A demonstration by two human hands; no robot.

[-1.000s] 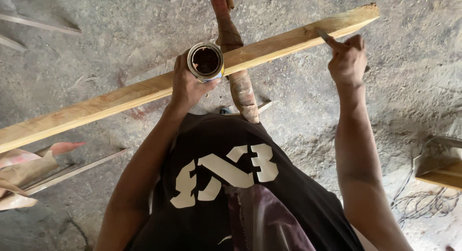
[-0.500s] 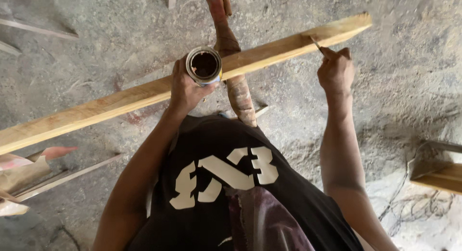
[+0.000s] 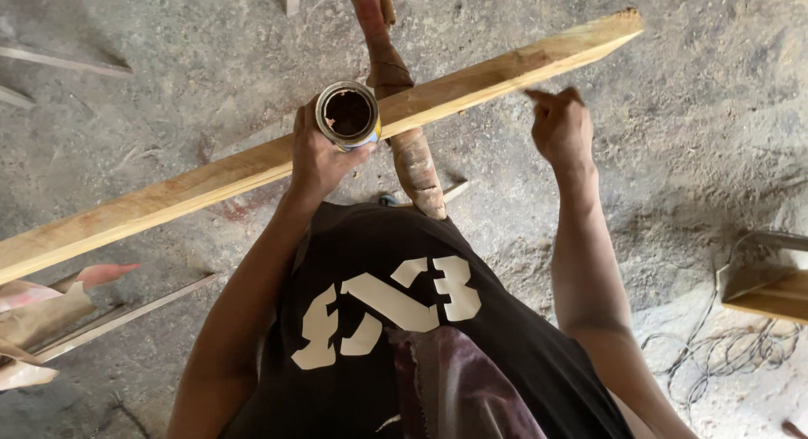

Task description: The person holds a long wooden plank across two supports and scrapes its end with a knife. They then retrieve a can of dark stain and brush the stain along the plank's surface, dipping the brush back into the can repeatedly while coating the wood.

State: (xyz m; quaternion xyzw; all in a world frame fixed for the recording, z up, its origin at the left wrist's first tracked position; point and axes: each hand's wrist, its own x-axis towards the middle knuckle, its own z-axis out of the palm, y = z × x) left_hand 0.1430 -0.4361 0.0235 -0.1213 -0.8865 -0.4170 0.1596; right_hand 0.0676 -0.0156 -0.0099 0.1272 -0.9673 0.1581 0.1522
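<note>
- Rough grey concrete floor (image 3: 168, 111), scrap strips at left, wire at right.
- Plank (image 3: 210, 182) laid diagonally, far end (image 3: 627, 22) free.
- Left hand (image 3: 320, 157) gripped open tin (image 3: 348, 113) against plank.
- Right hand (image 3: 560, 127) closed just beside plank; contents indiscernible.

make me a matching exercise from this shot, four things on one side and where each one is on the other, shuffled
Things:
1. can
2. plank
3. wire
4. right hand

Places:
A. lying loose on the ground at the far right
B. held in the left hand, open top up
C. running slantwise across the view, over the reddish post
D. just below the plank's right part, fingers pinched

Pairs: 1-B, 2-C, 3-A, 4-D
</note>
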